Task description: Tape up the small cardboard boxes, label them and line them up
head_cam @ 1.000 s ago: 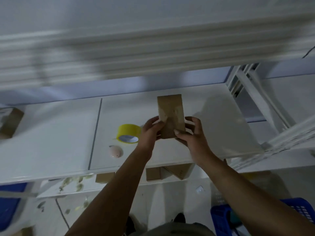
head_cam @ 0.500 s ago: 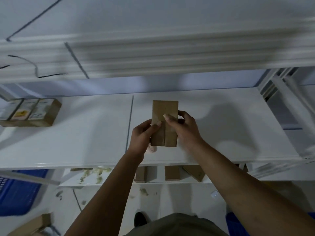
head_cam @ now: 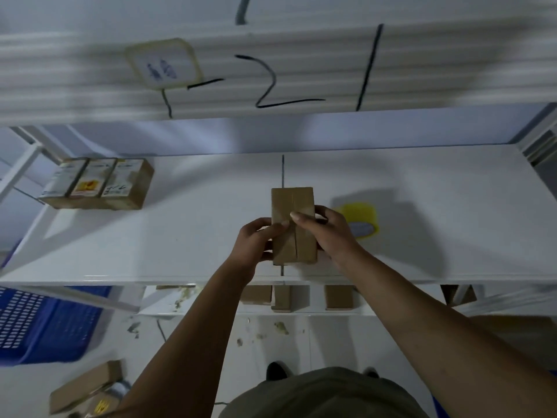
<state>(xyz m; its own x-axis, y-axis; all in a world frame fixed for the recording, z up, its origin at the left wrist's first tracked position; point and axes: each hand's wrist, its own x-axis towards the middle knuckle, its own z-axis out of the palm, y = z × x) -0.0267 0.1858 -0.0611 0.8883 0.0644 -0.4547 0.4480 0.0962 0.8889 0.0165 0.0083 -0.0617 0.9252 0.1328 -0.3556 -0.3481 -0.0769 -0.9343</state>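
Note:
I hold a small brown cardboard box (head_cam: pixel 293 212) upright above the front of the white shelf (head_cam: pixel 187 236). Its two top flaps meet in a seam down the middle. My left hand (head_cam: pixel 256 242) grips its left side, thumb on the face. My right hand (head_cam: pixel 330 236) grips the right side, thumb pressed near the seam. A yellow tape roll (head_cam: pixel 361 221) lies on the shelf just right of my right hand, partly hidden by it. Three labelled boxes (head_cam: pixel 96 184) stand side by side in a row at the shelf's far left.
A lower shelf (head_cam: pixel 301 309) holds several plain brown boxes (head_cam: pixel 339 297). A blue plastic crate (head_cam: pixel 45 324) sits on the floor at left, and cardboard boxes (head_cam: pixel 87 384) lie on the floor at bottom left. An upper shelf edge (head_cam: pixel 271 86) with marker strokes overhangs the work area.
My view has swung left, bringing the row of labelled boxes and the tape roll into sight. The box stays in both hands, turned straighter with its seam facing me.

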